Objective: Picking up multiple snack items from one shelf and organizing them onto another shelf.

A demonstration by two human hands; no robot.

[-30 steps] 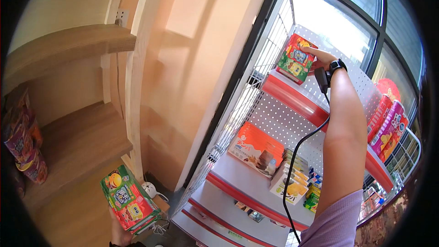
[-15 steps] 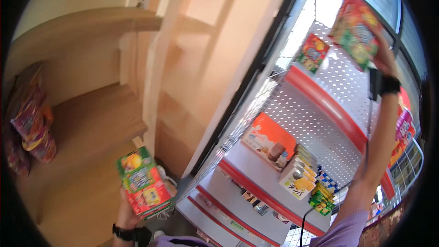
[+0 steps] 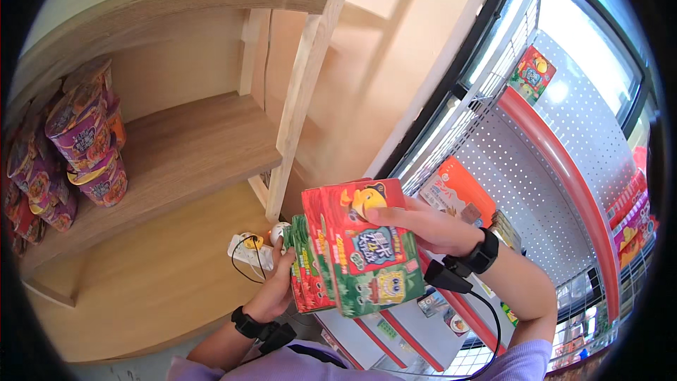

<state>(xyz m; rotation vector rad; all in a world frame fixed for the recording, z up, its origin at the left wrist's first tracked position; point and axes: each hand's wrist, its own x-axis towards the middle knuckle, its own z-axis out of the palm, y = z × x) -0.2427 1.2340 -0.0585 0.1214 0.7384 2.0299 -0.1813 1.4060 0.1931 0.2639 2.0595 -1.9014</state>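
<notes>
In front of my chest, my right hand (image 3: 444, 229) is closed around red and green boxes (image 3: 381, 254) with cartoon figures on the front. The thumb lies over their front face and the other fingers are hidden behind. My left hand (image 3: 278, 286) grips similar red and green boxes (image 3: 305, 268), held close against the first group on its left. The two groups overlap, so how many boxes each hand has is hard to tell. A matching box (image 3: 532, 74) stands on the top level of the white pegboard rack (image 3: 515, 176), up and to the right.
Purple noodle cups (image 3: 81, 137) are stacked on the wooden shelf (image 3: 204, 141) at left. Beneath it a white power strip (image 3: 250, 254) with cables lies on a wooden surface. An orange carton (image 3: 462, 190) sits on the rack's middle level. Bright packets (image 3: 631, 219) are at far right.
My right hand has come down from the top of the rack with its boxes. It now meets the boxes in my left hand. The view has shifted left.
</notes>
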